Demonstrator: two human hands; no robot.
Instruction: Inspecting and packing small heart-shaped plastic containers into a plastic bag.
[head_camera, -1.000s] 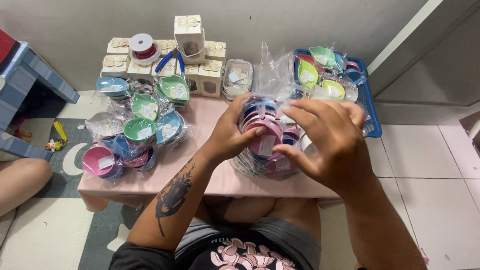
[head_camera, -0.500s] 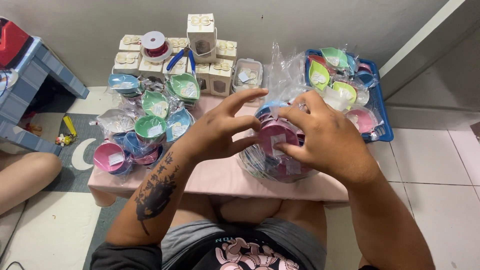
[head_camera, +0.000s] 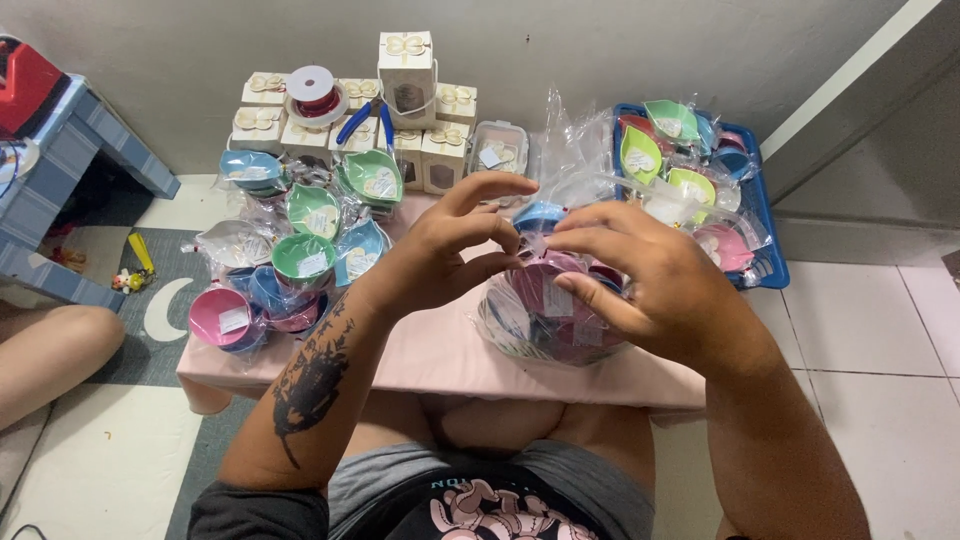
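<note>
Both hands grip the clear plastic bag of pink and blue bowls (head_camera: 550, 310) on the pink table (head_camera: 420, 350): left hand (head_camera: 450, 245) and right hand (head_camera: 640, 280) pinch its gathered top, seemingly to keep it closed.

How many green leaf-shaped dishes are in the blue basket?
3 can be seen in the blue basket: one at the back, one left, one nearer. More may be hidden under the plastic.

Soft, even indoor light from above, faint shadow under the low pink table (head_camera: 430, 355), white glare on the crinkled clear plastic wrapping (head_camera: 575, 150), focus sharp, slight wide-angle bending at the edges
</note>
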